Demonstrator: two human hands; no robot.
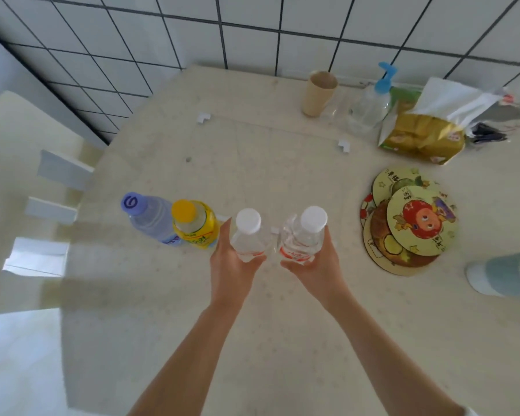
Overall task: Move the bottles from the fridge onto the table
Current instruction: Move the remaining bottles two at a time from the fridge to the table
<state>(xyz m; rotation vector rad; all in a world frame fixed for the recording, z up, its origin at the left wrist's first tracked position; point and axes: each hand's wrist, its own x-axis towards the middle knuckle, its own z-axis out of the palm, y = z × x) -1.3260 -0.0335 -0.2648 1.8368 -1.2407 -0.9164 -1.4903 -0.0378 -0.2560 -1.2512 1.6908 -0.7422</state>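
Note:
Two clear bottles with white caps and red labels stand side by side over the cream table (pixel 252 163). My left hand (pixel 231 265) grips the left clear bottle (pixel 248 232) from below and behind. The right clear bottle (pixel 305 235) is held upright in my right hand (pixel 315 265). Whether their bases touch the table is hidden by my hands. To their left stand a yellow-capped bottle (pixel 194 223) and a purple-capped water bottle (pixel 149 214), both upright and close together. No fridge is in view.
Round cartoon coasters (pixel 409 223) lie stacked to the right. At the back right are a beige cup (pixel 318 94), a blue-topped pump bottle (pixel 373 100) and a gold snack bag (pixel 424 136). A white chair (pixel 51 187) stands at the left; tiled wall behind.

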